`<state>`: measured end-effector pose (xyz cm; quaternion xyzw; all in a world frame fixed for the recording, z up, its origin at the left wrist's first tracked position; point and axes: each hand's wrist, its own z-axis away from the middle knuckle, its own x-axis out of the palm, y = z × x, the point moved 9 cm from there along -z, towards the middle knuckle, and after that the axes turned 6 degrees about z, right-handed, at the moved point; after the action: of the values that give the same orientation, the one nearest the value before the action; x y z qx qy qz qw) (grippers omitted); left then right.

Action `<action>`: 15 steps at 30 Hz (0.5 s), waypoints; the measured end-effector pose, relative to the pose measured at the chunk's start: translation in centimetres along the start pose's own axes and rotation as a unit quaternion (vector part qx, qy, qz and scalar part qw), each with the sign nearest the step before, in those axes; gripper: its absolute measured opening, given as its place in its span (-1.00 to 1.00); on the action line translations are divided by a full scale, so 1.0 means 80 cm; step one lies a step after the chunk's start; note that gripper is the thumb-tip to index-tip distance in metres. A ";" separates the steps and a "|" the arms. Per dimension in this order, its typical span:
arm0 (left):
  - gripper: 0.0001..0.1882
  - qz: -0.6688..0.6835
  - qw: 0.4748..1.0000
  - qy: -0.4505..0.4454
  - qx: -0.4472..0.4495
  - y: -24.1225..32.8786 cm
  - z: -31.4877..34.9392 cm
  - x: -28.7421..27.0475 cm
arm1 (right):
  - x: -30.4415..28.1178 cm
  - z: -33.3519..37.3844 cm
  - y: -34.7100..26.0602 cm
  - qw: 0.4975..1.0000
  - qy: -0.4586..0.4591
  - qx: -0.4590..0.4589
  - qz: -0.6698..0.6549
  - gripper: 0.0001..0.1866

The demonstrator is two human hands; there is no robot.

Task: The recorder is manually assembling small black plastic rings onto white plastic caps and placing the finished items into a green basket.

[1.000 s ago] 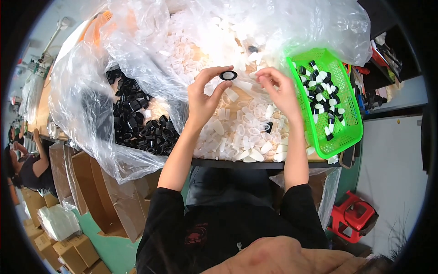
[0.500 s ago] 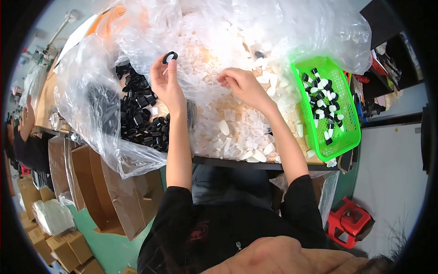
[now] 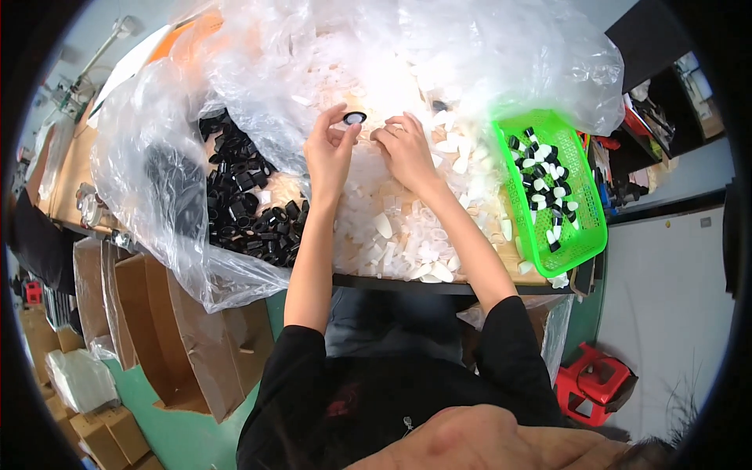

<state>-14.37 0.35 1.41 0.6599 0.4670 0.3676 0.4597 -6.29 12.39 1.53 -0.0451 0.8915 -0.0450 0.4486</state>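
Observation:
My left hand [image 3: 327, 153] pinches a small black oval ring [image 3: 355, 118] with a pale middle between thumb and fingers, above the middle of the worktable. Close beside it, my right hand [image 3: 409, 155] has its fingers bent together at the tips. Whatever those fingertips hold, if anything, is too small to make out. Beneath both hands spreads a heap of clear and white plastic pieces [image 3: 392, 235]. To the left of my left forearm lies a pile of black plastic rings and caps [image 3: 239, 184].
A green mesh basket [image 3: 574, 249] with black-and-white pieces stands at the right. Clear plastic sheeting [image 3: 145, 172] drapes the table's left and far sides. Cardboard boxes [image 3: 149, 321] sit lower left, a red stool [image 3: 599, 376] lower right. Another person's dark sleeve [image 3: 43, 235] shows far left.
My left hand has moved right with the black ring, bringing it near my right hand. My right hand has shifted slightly, its fingers now turned toward the ring.

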 end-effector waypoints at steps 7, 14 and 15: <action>-0.70 0.061 0.976 -0.179 -0.107 -0.023 0.016 0.046 | -0.080 0.020 0.008 0.982 0.126 0.042 -0.135 -0.78; -0.76 0.018 0.966 -0.221 -0.134 -0.022 0.025 0.063 | -0.086 0.028 -0.005 0.991 0.106 -0.060 -0.057 -0.73; -0.77 0.052 0.968 -0.209 -0.127 -0.021 0.026 0.063 | -0.088 0.026 -0.010 0.991 0.108 -0.058 -0.058 -0.73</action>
<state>-11.45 4.85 -0.54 0.6814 0.2753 0.3013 0.6075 -0.41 12.34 6.00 -0.1180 0.9316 -0.0236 0.3429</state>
